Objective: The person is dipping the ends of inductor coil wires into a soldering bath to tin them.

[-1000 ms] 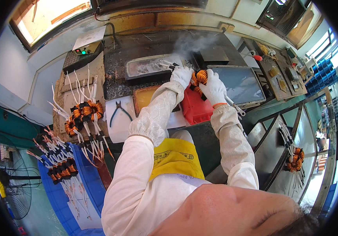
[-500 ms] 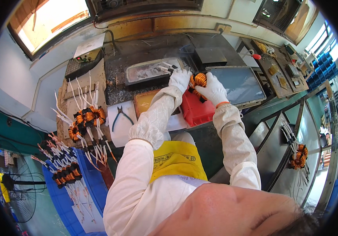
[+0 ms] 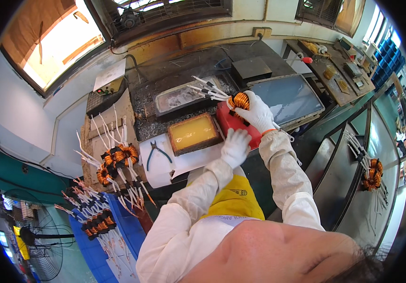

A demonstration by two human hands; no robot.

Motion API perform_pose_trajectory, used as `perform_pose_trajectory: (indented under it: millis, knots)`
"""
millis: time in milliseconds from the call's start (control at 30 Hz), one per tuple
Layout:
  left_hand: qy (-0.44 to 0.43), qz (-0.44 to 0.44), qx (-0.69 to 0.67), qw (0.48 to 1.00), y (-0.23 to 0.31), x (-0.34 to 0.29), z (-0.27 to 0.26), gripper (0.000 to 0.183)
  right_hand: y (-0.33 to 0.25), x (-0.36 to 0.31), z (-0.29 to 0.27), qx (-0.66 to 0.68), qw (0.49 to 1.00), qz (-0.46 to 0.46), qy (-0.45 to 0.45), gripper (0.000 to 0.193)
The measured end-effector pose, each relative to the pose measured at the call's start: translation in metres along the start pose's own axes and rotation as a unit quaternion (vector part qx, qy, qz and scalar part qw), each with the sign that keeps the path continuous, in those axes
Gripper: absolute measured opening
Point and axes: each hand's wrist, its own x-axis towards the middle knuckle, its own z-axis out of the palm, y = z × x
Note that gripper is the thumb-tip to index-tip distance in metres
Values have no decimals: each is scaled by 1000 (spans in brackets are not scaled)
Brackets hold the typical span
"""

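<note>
My right hand [image 3: 260, 114], in a white glove, is closed on a ring-shaped orange wire coil [image 3: 239, 102]. White-sleeved leads [image 3: 207, 88] with black bands stretch from the coil to the left, above a grey-surfaced rectangular pan [image 3: 184, 96]. Lower down, my left hand [image 3: 235, 147], also gloved, is slightly blurred; its fingers look extended and hold nothing I can see. Those fingers are at the near left side of a red box [image 3: 231, 123], over which the coil is held. A brown-rimmed tray of yellow liquid [image 3: 194, 134] lies left of that box.
Cutting pliers [image 3: 158, 154] lie on white paper at the left. Several coils [image 3: 120, 154] rest on a board, and more fill a blue bin [image 3: 100, 262]. A grey-blue panel [image 3: 288, 100] is at the right; further coils [image 3: 373, 174] lie on a metal surface. A fan [image 3: 38, 236] stands lower left.
My left hand has left the coil's leads and moved down toward me, to the red box. The coil stays in my right hand, its leads now fully visible. The view has shifted slightly.
</note>
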Motion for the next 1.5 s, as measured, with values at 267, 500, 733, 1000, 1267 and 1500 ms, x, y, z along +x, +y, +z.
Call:
perform_pose_trajectory:
  millis: [267, 500, 733, 1000, 1267, 1500]
  knots:
    - [10, 67, 17, 998, 0, -15, 7, 31, 30, -22, 22, 67, 990, -7, 121, 68]
    - [20, 73, 39, 996, 9, -12, 2, 24, 45, -43, 45, 131, 961, 16, 242, 65]
    - [31, 87, 45, 995, 10, -10, 4, 22, 62, -43, 83, 233, 912, -8, 339, 63]
    - [24, 86, 49, 995, 8, -12, 6, 23, 60, -54, 91, 241, 905, 4, 351, 63]
    - [25, 84, 49, 995, 9, -10, 6, 24, 60, -55, 92, 267, 898, 9, 350, 66]
    - [34, 76, 41, 996, 10, -11, 8, 23, 61, -54, 92, 279, 897, 18, 343, 65]
